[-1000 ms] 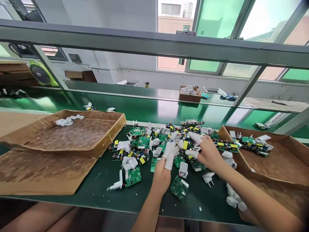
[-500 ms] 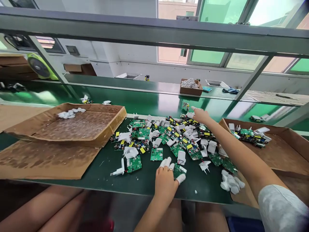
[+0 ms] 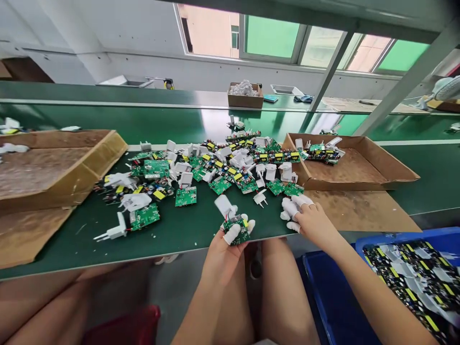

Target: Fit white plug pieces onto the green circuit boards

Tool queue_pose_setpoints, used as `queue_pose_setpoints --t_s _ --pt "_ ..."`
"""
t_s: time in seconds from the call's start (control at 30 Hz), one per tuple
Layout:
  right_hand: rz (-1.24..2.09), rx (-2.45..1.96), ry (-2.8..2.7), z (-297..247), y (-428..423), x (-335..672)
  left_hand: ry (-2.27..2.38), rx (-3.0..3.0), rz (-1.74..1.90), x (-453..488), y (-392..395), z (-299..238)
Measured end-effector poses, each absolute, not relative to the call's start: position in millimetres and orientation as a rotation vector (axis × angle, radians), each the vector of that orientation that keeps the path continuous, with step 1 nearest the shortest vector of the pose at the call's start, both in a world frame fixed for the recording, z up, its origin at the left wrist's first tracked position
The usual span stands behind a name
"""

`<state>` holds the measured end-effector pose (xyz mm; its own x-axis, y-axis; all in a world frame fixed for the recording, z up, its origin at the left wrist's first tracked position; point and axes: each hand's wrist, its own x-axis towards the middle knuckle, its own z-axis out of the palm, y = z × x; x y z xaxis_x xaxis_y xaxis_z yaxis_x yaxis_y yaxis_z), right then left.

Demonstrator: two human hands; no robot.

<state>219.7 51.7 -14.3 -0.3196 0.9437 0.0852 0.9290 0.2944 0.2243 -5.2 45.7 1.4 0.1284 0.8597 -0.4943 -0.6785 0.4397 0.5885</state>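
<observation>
My left hand (image 3: 225, 249), with white finger cots on, grips a green circuit board (image 3: 237, 229) between thumb and fingers at the table's front edge. A white plastic housing (image 3: 224, 205) hangs from this board by a red wire. My right hand (image 3: 312, 221), also in finger cots, reaches down onto a small heap of white pieces (image 3: 285, 215) by the right carton. Its fingers are bent inward, and what lies between them is hidden. Beyond both hands spreads a pile of circuit boards with white plug housings (image 3: 230, 165). A loose plug (image 3: 260, 197) lies between the hands and the pile.
Low cardboard trays stand at the left (image 3: 104, 158) and right (image 3: 359, 184); the right one holds several boards. A blue bin (image 3: 323, 287) and a blue crate (image 3: 413, 235) full of boards sit at lower right. A small box (image 3: 246, 99) of white parts stands behind.
My left hand has lifted a board with its housing off the table. My right hand has drawn back from the far side of the pile to the white heap. The view has swung right.
</observation>
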Motion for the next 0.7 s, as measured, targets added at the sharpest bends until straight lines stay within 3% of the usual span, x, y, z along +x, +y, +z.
queue_pose_setpoints --t_s 0.3,0.53,0.6,0.7 --pt "0.633 1.481 2.948 -29.3 68.0 223.0 0.898 0.254 1.092 17.6 21.8 -5.1" --pt "0.795 1.830 3.205 -37.8 60.4 209.8 0.911 0.283 1.107 28.1 22.6 -5.5" --pt "0.639 2.005 3.280 -30.7 51.9 199.1 0.897 0.293 1.134 32.0 22.8 -4.6" --pt "-0.012 2.078 3.555 -19.0 36.0 178.7 0.859 0.264 1.201 36.6 23.1 -3.1"
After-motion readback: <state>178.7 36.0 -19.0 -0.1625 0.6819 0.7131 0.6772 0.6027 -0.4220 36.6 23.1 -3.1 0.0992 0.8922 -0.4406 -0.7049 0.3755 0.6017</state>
